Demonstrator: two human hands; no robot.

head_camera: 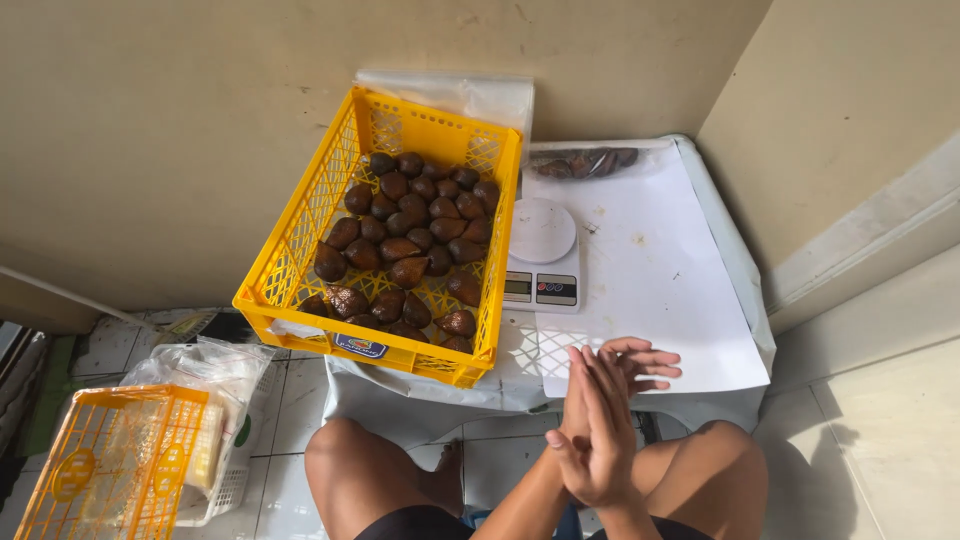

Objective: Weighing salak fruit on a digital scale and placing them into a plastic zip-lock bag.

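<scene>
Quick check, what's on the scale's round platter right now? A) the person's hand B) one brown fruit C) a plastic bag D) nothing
D: the white platter of the scale is bare; the brown fruits lie in the yellow crate beside it, and both hands, left hand and right hand, are pressed together in front of the table.

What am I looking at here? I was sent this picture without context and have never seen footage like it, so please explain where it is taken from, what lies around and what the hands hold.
The one picture comes from a camera worn on a person's head, looking down at their own bare knees and hands. The left hand and right hand are pressed palm to palm and hold nothing. Ahead, on a low surface covered by a white paper sheet, stands a yellow plastic lattice crate of brown scaly fruit. Beside the crate sits a small white digital kitchen scale, its round plate bare. Behind it lies a clear bag of the same fruit. A second yellow crate rests on the tiled floor.
</scene>
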